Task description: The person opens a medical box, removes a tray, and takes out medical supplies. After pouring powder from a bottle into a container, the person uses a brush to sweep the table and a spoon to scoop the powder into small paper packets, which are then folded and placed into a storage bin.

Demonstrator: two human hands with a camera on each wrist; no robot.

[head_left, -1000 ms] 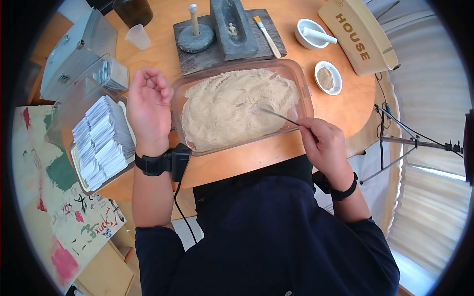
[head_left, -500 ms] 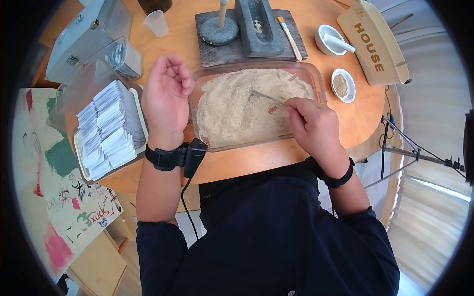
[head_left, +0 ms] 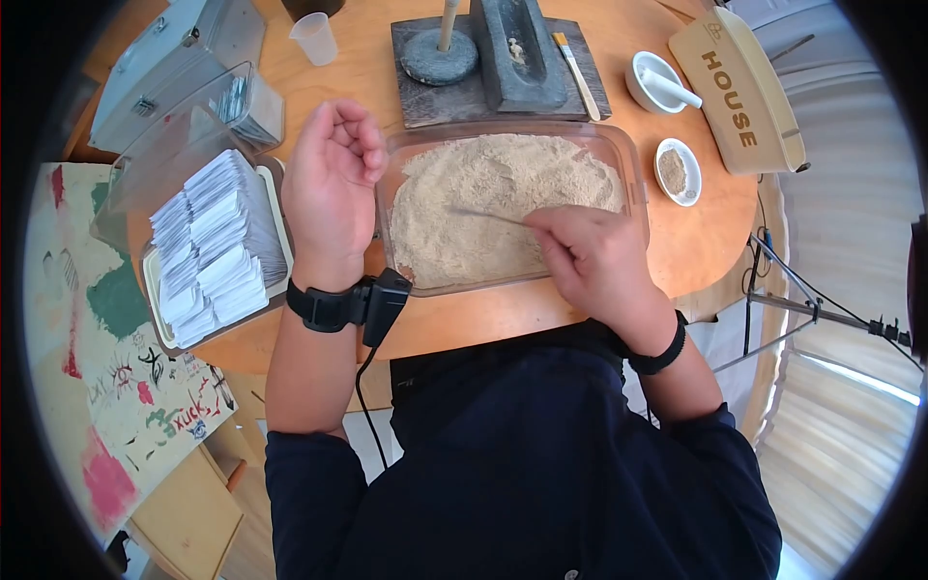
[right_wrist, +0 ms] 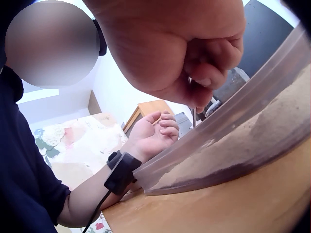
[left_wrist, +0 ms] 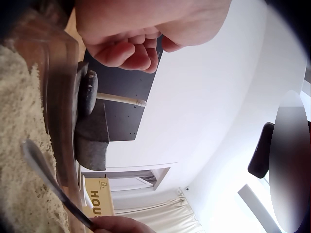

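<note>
A slim metal tool (head_left: 488, 216) is jutting from the pinching fingers of the right hand (head_left: 601, 256) and pointing toward the left hand (head_left: 333, 198). It is slanting, its silvery end widening into a narrow, rounded blade and its shaft looking darker near the grip. The blade is hovering just above or touching the powder (head_left: 454, 253); which, the views are not making clear. Pale beige and dry-looking, the powder is lying in uneven mounds below and beyond the right hand. A translucent, pinkish plastic tub (head_left: 640, 184) with rounded corners is holding it, sitting level, its left wall standing just beside the left hand.
</note>
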